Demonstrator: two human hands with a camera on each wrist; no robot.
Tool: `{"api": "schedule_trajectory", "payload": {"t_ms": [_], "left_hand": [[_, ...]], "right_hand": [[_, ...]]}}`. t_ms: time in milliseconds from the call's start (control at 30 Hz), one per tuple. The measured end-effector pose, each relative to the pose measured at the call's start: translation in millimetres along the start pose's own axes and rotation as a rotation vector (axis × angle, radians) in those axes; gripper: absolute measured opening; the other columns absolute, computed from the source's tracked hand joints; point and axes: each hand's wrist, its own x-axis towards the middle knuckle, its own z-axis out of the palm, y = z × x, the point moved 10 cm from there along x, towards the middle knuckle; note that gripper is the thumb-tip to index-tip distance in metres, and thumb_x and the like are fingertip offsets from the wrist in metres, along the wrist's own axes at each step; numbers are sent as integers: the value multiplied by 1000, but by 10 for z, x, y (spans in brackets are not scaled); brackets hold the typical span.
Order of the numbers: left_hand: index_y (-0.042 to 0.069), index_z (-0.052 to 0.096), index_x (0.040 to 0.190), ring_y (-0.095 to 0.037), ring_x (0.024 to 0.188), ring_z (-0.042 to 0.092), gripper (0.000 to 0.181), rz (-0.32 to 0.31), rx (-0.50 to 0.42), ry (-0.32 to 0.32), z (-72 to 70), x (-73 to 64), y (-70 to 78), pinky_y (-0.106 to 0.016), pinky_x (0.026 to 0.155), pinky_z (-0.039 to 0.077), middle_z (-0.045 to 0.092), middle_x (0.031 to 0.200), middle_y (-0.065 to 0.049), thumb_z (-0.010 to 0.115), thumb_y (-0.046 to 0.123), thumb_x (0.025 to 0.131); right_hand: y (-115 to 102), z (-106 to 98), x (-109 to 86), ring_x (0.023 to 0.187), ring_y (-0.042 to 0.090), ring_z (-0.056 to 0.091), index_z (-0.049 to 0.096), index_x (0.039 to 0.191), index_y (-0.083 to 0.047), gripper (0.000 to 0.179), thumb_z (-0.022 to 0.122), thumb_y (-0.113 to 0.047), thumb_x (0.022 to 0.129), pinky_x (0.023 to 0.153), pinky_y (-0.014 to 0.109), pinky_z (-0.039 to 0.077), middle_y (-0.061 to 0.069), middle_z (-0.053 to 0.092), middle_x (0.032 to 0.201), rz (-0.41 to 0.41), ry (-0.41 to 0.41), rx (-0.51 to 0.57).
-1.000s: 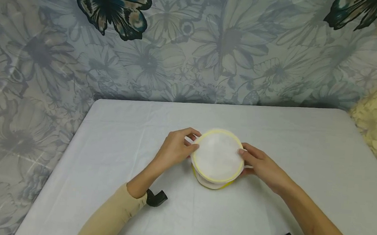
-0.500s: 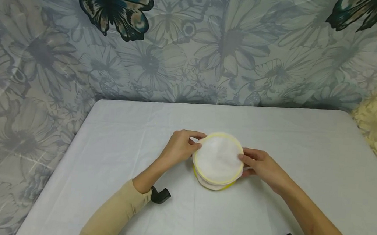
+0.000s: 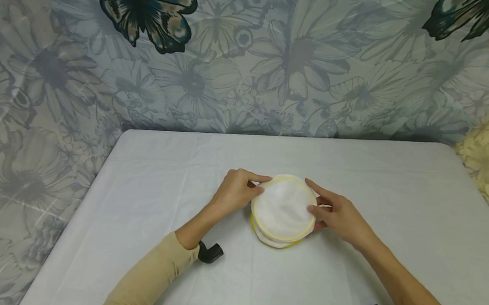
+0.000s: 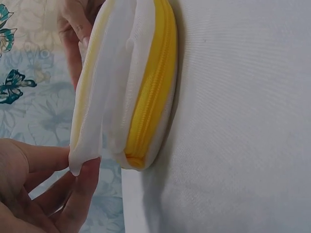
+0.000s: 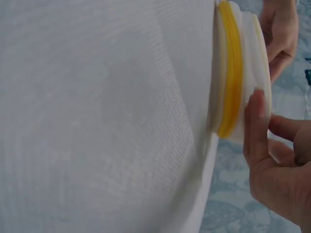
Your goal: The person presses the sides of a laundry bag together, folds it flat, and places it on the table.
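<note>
Since the earlier frame, the index finger (image 3: 321,190) of the right grip (image 3: 339,216) had moved up by the far edge of the round white fabric pouch with pale-yellow trim (image 3: 284,208), and the left grip (image 3: 236,190) had edged nearer. The left grip pinched the pouch's left edge; the right grip held its right side. Below, the bright-yellow zipper (image 4: 153,87) curved round the pouch, which seemed to rest on the white cloth-covered bench (image 3: 173,175).

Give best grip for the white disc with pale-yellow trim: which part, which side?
Probably pinch the white disc by its trimmed edge at opposite sides, left hand from the left, right hand from the right, thumbs on top. In the left wrist view the edge looks thin and stands apart from the yellow band, so fingers should fit beneath.
</note>
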Motion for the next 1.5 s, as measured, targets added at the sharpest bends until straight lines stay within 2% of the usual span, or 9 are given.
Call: {"api": "schedule_trajectory", "payload": {"t_ms": [167, 367, 533, 700, 900, 1000, 1100, 1333, 1500], "left_hand": [[23, 78, 113, -10, 54, 53, 26, 9, 8, -17, 44, 19, -21, -20, 47, 41, 75, 99, -5, 72, 9, 91], [21, 77, 114, -10, 80, 61, 26, 48, 58, -48, 93, 35, -19, -20, 60, 50, 73, 113, -4, 73, 10, 90], [18, 70, 128, -12, 92, 64, 42, 85, 104, -168, 172, 18, -31, -22, 70, 52, 68, 122, -2, 79, 16, 87], [12, 56, 142, -11, 88, 63, 68, 150, 144, -292, 257, -31, -20, -19, 73, 52, 60, 135, -2, 85, 22, 81], [10, 47, 148, -14, 85, 61, 82, 208, 201, -335, 288, -94, -3, -21, 73, 51, 53, 143, -2, 86, 29, 79], [9, 44, 150, -17, 109, 61, 87, 221, 222, -346, 303, -115, -5, -25, 92, 49, 49, 147, -3, 87, 32, 77], [9, 40, 152, -19, 136, 45, 94, 220, 253, -366, 327, -133, 0, -31, 110, 38, 43, 153, -5, 88, 34, 76], [9, 36, 154, -20, 144, 34, 98, 225, 324, -379, 371, -148, -3, -34, 116, 30, 37, 157, -5, 87, 37, 76], [12, 34, 155, -21, 143, 36, 99, 234, 383, -372, 399, -163, -24, -37, 113, 36, 34, 159, -1, 87, 41, 76]], "right_hand": [[-15, 36, 15, 81, 18, 70, 35, 155, -16, 69, 69, -21, 95, 72, 30, 58, 17, 62, 107, -9, -33, -119], [-65, 131, 12, 80, 14, 59, 22, 158, -4, 109, 83, -46, 78, 71, 27, 49, 11, 58, 107, -47, -104, -420], [-95, 197, 0, 77, 12, 50, 21, 156, 3, 121, 86, -52, 71, 68, 24, 46, 12, 47, 111, -110, -106, -567], [-100, 206, 6, 74, 11, 48, 23, 155, 4, 120, 86, -52, 71, 65, 23, 44, 13, 47, 113, -126, -79, -605], [-85, 203, 15, 75, 11, 49, 24, 156, 1, 119, 87, -52, 70, 65, 23, 45, 14, 44, 115, -103, -59, -620], [-88, 201, 10, 76, 11, 50, 25, 156, -1, 118, 87, -52, 70, 66, 24, 45, 15, 41, 117, -104, -42, -634], [-92, 196, -1, 80, 13, 54, 26, 156, -2, 117, 86, -53, 70, 69, 28, 47, 18, 38, 126, -108, -29, -657], [-116, 230, 4, 124, 42, 47, 30, 154, 2, 114, 84, -55, 71, 96, 56, 46, 23, 35, 150, -136, -37, -742], [-123, 276, 22, 132, 50, 37, 30, 152, 7, 115, 81, -59, 73, 101, 62, 41, 25, 35, 153, -139, -69, -811]]}}
